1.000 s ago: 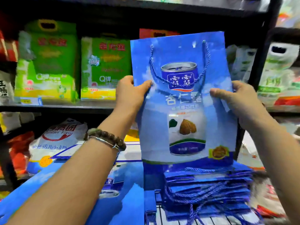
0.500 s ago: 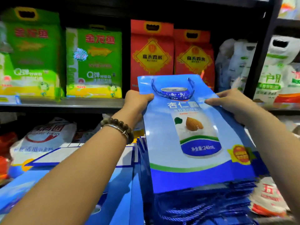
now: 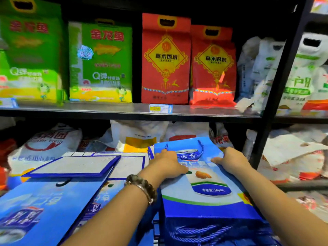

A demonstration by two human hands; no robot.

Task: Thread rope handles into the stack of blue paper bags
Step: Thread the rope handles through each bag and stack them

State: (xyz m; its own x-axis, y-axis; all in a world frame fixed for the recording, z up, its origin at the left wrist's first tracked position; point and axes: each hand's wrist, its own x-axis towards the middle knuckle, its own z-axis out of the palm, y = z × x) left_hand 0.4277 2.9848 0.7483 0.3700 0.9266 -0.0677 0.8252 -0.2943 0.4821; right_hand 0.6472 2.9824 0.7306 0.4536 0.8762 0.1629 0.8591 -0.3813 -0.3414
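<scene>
From the head camera, the glossy blue paper bag [image 3: 204, 183], its twisted blue rope handle [image 3: 201, 148] already threaded, was upright a second ago and now lies nearly flat on the pile of finished blue bags [image 3: 204, 233]. The left hand [image 3: 168, 164] and right hand [image 3: 230, 160] each grip a side edge near its top. This bag looks done, so an unthreaded one likely comes next.

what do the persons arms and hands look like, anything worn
No sleeves or gloves: both forearms are bare. The left hand has a bracelet of dark brown round beads at the wrist, with a thin silver bangle beside it. The right hand and wrist wear nothing; no rings show.
</scene>
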